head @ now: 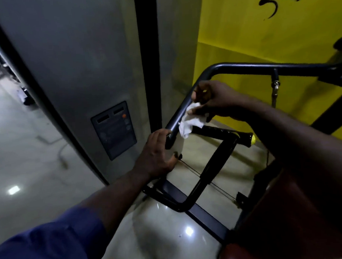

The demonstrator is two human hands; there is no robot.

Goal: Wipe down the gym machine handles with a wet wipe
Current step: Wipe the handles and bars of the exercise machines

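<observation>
Head view: holds the lower end of the black handle bar (pixel 241 67) in the curled left hand (pixel 157 151); pinches the white wet wipe (pixel 189 122) with the right hand (pixel 213 100), pressed against the bar's sloping stretch just above the left, beside a yellow wall (pixel 260 39).

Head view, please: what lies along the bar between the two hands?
In the head view, the white wipe, pinched by the right hand, hangs against the bar above the left hand.
</observation>
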